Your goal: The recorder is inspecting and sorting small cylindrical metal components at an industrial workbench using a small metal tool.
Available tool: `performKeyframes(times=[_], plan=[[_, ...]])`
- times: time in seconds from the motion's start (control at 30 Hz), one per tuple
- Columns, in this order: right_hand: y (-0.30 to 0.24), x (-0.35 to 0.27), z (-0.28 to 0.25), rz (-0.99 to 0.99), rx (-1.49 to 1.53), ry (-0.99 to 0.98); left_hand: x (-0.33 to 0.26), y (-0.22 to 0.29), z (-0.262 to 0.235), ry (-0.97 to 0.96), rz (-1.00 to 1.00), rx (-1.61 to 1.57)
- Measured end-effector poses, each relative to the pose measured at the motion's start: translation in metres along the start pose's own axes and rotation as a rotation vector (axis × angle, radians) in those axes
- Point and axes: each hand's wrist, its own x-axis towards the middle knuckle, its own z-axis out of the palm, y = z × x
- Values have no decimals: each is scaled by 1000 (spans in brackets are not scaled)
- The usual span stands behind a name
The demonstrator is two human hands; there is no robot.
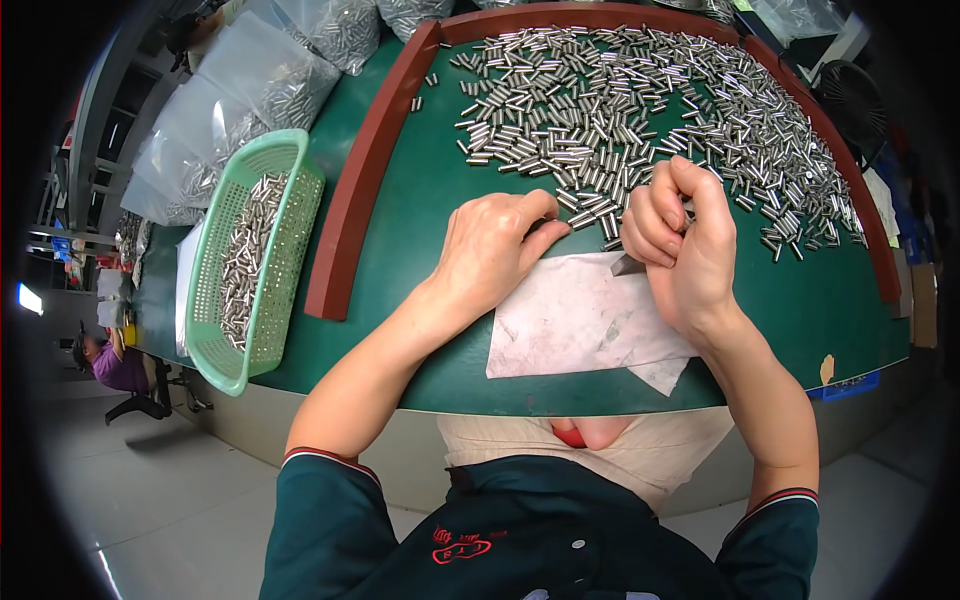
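Centre frame: left hand (495,245) pinches small metal pins (590,205); right hand (675,235) fisted around a blade (628,265). Pins likely hard, slick, light; pinch mid-length.

My one head camera looks steeply down, close over the green felt-topped workbench (420,330); my forearms enter from six o'clock (fisheye bends the brown raised wooden border (365,170)), facing away toward twelve.
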Motion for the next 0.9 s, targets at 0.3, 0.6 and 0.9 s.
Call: performKeyframes(times=[0.3, 0.6, 0.9], plan=[[0, 1, -2, -6, -1, 7, 1, -7, -26, -136, -658, -1443], [-1, 1, 0, 11, -7, 7, -6, -8, -29, -190, -764, -1654], [-1, 2, 0, 11, -8, 14, -6, -3, -26, -251, -747, -1450]])
